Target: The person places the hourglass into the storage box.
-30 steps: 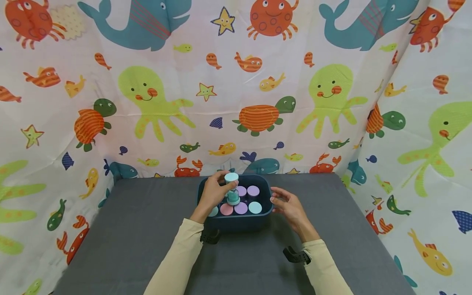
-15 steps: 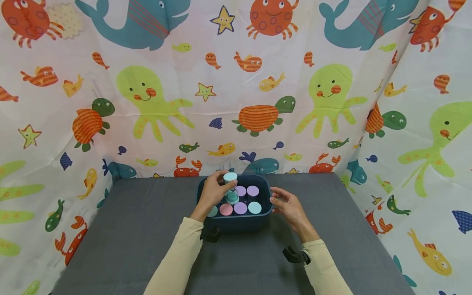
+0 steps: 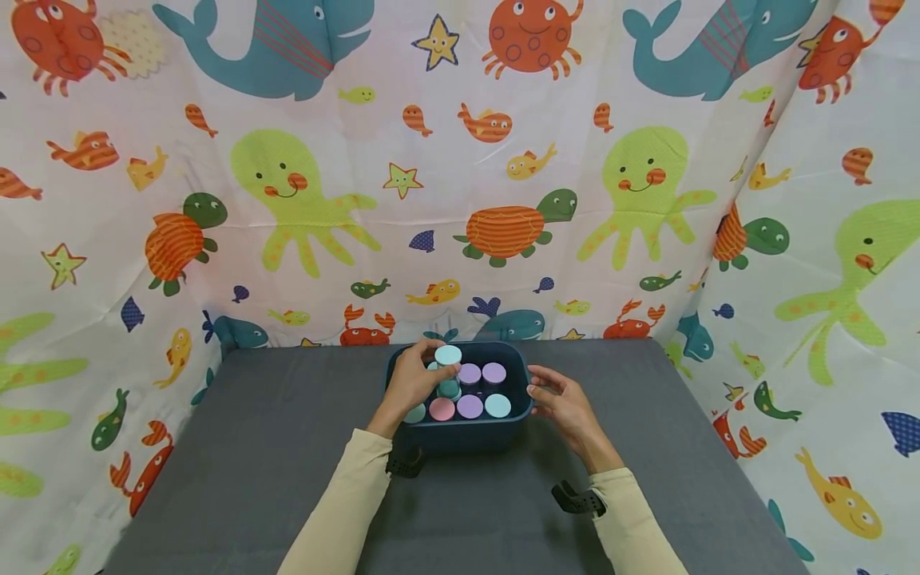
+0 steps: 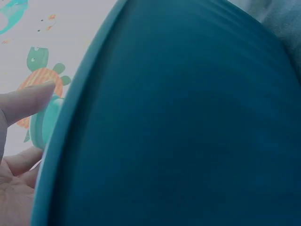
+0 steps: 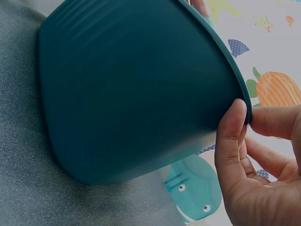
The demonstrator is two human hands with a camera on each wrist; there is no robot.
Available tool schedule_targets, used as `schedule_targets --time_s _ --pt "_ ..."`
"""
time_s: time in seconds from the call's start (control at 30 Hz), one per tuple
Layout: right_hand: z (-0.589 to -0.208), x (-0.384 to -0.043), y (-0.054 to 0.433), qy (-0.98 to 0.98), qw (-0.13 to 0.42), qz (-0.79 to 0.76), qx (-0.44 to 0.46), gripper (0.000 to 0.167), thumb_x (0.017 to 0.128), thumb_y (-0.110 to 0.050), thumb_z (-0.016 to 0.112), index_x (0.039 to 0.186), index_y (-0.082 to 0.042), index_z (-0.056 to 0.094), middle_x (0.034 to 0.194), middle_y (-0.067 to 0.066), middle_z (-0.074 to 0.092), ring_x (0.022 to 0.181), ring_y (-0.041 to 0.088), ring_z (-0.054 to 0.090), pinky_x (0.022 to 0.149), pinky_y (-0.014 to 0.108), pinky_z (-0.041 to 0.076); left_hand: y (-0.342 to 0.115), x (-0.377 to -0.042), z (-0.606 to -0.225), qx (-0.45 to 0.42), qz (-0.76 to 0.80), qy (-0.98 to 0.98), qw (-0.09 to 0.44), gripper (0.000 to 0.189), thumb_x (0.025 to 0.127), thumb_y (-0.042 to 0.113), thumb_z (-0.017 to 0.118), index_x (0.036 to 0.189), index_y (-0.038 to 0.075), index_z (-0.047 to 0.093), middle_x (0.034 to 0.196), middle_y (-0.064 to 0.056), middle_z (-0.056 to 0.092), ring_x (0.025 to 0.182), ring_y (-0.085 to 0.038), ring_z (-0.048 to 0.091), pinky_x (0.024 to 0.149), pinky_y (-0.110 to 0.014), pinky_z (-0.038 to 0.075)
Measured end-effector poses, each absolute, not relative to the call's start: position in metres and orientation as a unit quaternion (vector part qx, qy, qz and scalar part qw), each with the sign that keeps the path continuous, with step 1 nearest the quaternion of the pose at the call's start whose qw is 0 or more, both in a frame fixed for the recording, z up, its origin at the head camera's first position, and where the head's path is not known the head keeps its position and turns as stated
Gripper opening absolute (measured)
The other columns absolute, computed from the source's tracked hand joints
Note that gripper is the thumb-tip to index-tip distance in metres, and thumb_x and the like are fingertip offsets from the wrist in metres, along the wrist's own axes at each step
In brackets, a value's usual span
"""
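Observation:
A dark blue plastic bin (image 3: 460, 435) stands on the table, holding several small round pieces with flat pastel tops. My left hand (image 3: 415, 379) reaches over its left side and pinches a small round piece with a pale blue top (image 3: 448, 354). Part of that teal piece (image 4: 50, 120) shows between thumb and fingers in the left wrist view; its exact kind is unclear. Just below it in the bin is a darker teal piece (image 3: 449, 389). My right hand (image 3: 568, 403) pinches the bin's right rim, thumb (image 5: 231, 120) on the outer wall.
In the bin's front row are a pink top (image 3: 442, 410), a lilac top (image 3: 470, 406) and a pale blue top (image 3: 497, 406). More lilac tops (image 3: 493, 373) lie behind. A grey cloth (image 3: 287, 447) covers the table; a sea-animal curtain (image 3: 431, 200) hangs behind.
My left hand has lowered slightly with the pale blue-topped piece, bringing it down into the bin over the teal one. The right hand stays at the rim.

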State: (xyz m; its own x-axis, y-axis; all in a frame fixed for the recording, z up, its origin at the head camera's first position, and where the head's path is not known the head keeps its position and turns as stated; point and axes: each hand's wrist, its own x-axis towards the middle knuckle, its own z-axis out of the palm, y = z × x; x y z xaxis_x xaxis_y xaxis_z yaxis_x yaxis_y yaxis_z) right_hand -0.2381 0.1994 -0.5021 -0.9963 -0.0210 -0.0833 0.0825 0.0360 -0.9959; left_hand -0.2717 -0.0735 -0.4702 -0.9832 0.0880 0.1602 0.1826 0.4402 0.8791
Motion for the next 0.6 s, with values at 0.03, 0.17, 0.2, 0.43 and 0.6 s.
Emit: schedule_targets --time_s 0.03,0.17,0.2,0.43,0.6 --pt "-0.5026 -0.2385 0.1996 0.719 0.037 -0.694 0.021 0.046 0.096 -0.012 0.062 0.141 -0.007 0.051 0.114 0.008 0.053 0.088 0.016 0.056 0.068 0.024 0.055 -0.0737 -0.2716 -0.4708 -0.084 -0.521 -0.848 0.046 0.046 0.081 0.032 0.080 0.120 0.014 0.062 0.118 -0.009 0.068 0.116 -0.033 0.060 0.097 -0.050 0.050" --pt "-0.5043 -0.2398 0.2003 0.720 0.037 -0.692 0.021 0.045 0.097 -0.012 0.061 0.140 -0.006 0.051 0.115 0.008 0.053 0.089 0.016 0.056 0.067 0.024 0.055 -0.0742 -0.2706 -0.4714 -0.099 -0.503 -0.857 0.049 0.045 0.080 0.031 0.082 0.117 0.014 0.064 0.113 -0.007 0.069 0.108 -0.029 0.062 0.093 -0.047 0.051" --pt "-0.5045 -0.2399 0.2003 0.720 0.036 -0.693 0.022 0.044 0.097 -0.012 0.061 0.140 -0.006 0.052 0.115 0.008 0.053 0.088 0.016 0.056 0.067 0.024 0.055 -0.0744 -0.2704 -0.4717 -0.103 -0.498 -0.860 0.049 0.045 0.080 0.031 0.082 0.117 0.014 0.064 0.112 -0.006 0.070 0.107 -0.028 0.062 0.092 -0.046 0.051" --pt "-0.5045 -0.2391 0.1997 0.725 0.031 -0.688 0.026 0.040 0.097 -0.012 0.061 0.137 -0.010 0.056 0.114 0.007 0.054 0.088 0.016 0.058 0.068 0.025 0.056 -0.0762 -0.2695 -0.4752 -0.132 -0.476 -0.869 0.029 0.045 0.079 0.029 0.083 0.115 0.010 0.064 0.110 -0.007 0.070 0.101 -0.026 0.065 0.086 -0.042 0.055" --pt "-0.5048 -0.2394 0.1999 0.724 0.031 -0.689 0.027 0.039 0.097 -0.011 0.061 0.136 -0.010 0.056 0.114 0.008 0.054 0.088 0.017 0.058 0.069 0.024 0.056 -0.0765 -0.2689 -0.4774 -0.148 -0.452 -0.879 0.019 0.043 0.079 0.027 0.083 0.114 0.010 0.064 0.111 -0.007 0.070 0.102 -0.024 0.065 0.088 -0.042 0.055"
